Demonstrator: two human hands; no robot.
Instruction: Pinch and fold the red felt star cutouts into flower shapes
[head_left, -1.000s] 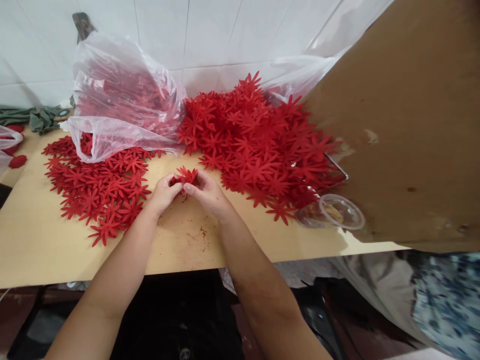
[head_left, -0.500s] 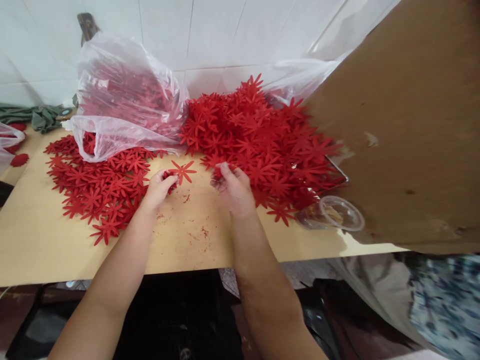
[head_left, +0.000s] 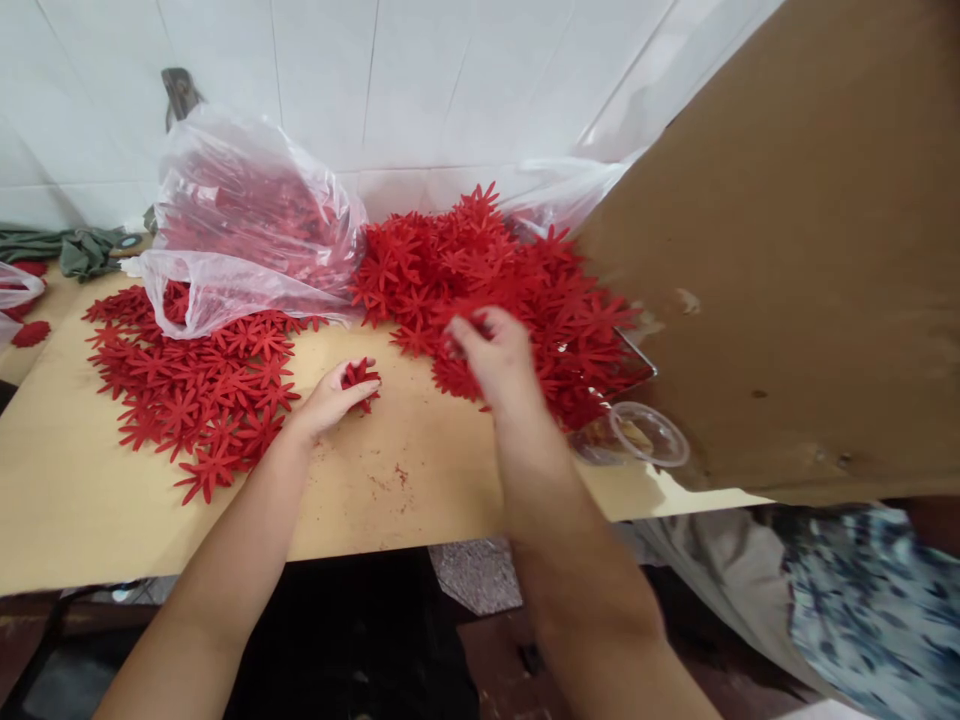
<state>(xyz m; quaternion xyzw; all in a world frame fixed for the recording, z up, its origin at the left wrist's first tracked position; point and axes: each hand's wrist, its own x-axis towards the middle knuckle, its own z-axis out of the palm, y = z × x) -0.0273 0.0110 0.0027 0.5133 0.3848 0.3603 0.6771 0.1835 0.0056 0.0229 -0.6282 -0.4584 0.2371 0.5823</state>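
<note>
My left hand (head_left: 334, 398) is closed on a red felt-like flower cutout (head_left: 361, 384), its narrow petals bunched between thumb and fingers. Whether more cutouts lie under it I cannot see. My right hand (head_left: 501, 358) is over the front of the right pile of red flower cutouts (head_left: 551, 290), its fingers bent and blurred. What, if anything, lies between those fingers is hidden against the red. To the left of my left hand spreads another pile of red flower cutouts (head_left: 199, 400), flatter than the right one.
A clear plastic bag (head_left: 255, 215) full of red pieces leans at the wall. A large cardboard sheet (head_left: 787, 250) stands on the right, with a clear plastic tub (head_left: 649, 435) lying before it. Red crumbs dot the table (head_left: 420, 490). Patterned cloth (head_left: 877, 600) shows at lower right.
My right hand has moved away from my left hand, to the right and over the right pile. The cutout that lay spread at my left fingertips is now bunched in the hand.
</note>
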